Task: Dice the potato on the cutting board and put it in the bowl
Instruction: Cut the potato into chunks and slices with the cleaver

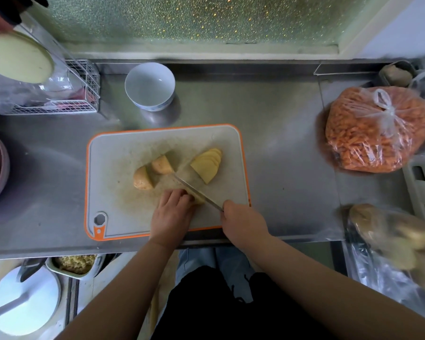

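Right hand [241, 223] grips knife [196, 191]; left hand [172, 214] clamps potato piece [197, 198]

A steel counter [280, 168] is carrying everything here. A grey cutting board [123, 153] with an orange rim is lying flat near its front edge. Behind the board, a white bowl [149, 86] is standing upright, well apart from it. A white wire rack [84, 94] is sitting at the back left. On the right, a knotted plastic bag of orange pieces [375, 131] is resting, and a bag of potatoes [392, 236] is lying nearer the front.
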`<action>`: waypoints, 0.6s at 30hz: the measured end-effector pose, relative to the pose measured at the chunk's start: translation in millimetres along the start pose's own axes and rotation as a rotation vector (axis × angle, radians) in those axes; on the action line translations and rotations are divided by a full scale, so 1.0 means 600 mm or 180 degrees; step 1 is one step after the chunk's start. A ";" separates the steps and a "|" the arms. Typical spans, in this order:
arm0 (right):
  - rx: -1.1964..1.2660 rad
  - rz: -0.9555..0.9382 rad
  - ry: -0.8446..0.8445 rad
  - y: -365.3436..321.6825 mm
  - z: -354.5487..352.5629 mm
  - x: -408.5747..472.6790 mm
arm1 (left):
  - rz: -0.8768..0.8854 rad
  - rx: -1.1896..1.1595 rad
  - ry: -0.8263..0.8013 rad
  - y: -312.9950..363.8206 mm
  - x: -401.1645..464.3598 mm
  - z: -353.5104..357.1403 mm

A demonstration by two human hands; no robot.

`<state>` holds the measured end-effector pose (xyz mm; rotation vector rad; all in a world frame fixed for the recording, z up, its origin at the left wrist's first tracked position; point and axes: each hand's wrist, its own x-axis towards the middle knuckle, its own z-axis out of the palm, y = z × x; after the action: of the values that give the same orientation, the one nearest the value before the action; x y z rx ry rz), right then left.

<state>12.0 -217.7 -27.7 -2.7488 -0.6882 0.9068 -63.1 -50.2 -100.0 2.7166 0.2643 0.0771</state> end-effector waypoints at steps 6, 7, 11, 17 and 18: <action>-0.0006 0.0056 -0.0127 -0.024 -0.007 -0.010 | -0.0204 -0.0112 -0.0080 -0.002 0.014 0.009; -0.0006 0.0093 -0.0183 -0.027 -0.009 -0.010 | -0.0198 -0.0152 -0.0073 -0.003 0.014 0.008; 0.0020 0.0198 -0.0379 -0.039 -0.016 -0.004 | -0.0144 -0.0210 0.0032 -0.004 0.013 0.007; 0.0058 0.0180 -0.0347 -0.032 0.000 0.007 | -0.0063 -0.0234 0.0050 -0.010 0.011 0.008; 0.0139 0.0201 -0.0349 -0.027 0.003 0.008 | -0.0079 -0.0262 0.0042 -0.010 0.011 0.007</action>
<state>8.5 -201.1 -26.8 -2.7129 -0.5945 1.0796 -57.2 -45.3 -106.3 2.6313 0.2922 0.0966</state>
